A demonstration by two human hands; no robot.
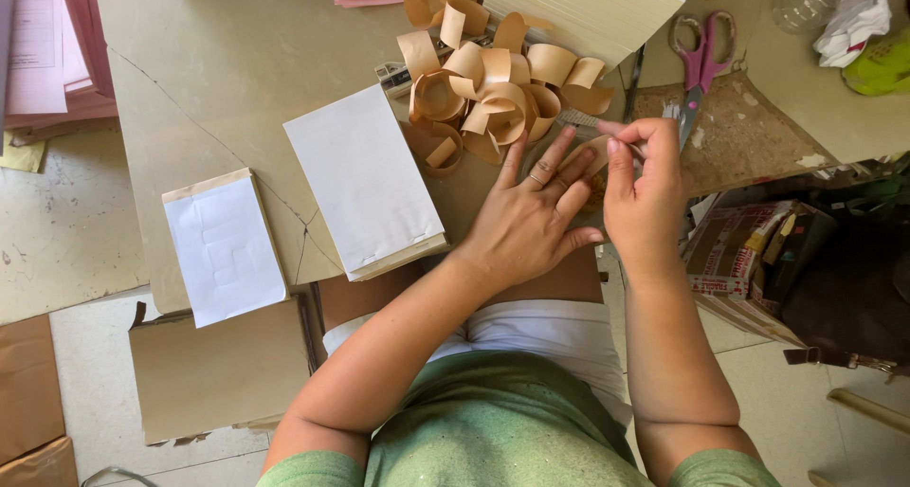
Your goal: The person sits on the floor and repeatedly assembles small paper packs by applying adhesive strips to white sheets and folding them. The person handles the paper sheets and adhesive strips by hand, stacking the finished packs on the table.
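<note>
Tape strip: short tan piece, slightly curved, pinched at one end between right hand thumb and forefinger, the other end over the left hand fingers; near the table's front edge, right of the middle.
Left hand: flat, fingers spread, pressing down on the table beside the strip.
Curl pile: many tan paper-tape loops heaped loosely, touching, just beyond the fingertips toward the table's far edge.
</note>
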